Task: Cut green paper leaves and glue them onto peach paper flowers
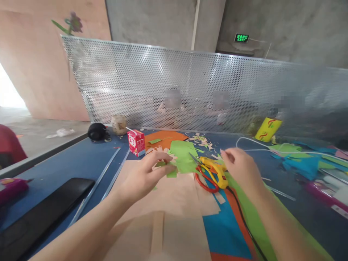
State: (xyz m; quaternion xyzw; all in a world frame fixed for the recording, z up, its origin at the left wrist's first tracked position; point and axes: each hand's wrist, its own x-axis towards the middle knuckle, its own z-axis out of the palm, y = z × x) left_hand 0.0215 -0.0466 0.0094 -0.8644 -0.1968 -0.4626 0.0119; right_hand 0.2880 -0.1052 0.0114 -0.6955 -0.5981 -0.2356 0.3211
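My left hand (150, 172) is over beige felt-like sheets (174, 203), its thumb and forefinger curled close together beside a cut light green piece (182, 152). Whatever lies between those fingertips is too small to make out. To the right, my right hand (241, 168) is closed with thumb and forefinger pinched; its fingertips hide anything in them. Between the hands lie a yellow glue gun (213, 168) with a black cord and red-and-yellow-handled scissors (208, 185), blades pointing up and left. Green and beige scraps surround the green piece.
A red drink carton (136, 143) with a straw stands at left, near a jar (119, 125). A black phone (49, 217) and clear sticks lie left. A perforated metal screen (152, 83) bounds the back. A yellow roll (268, 129) and a white cable are right.
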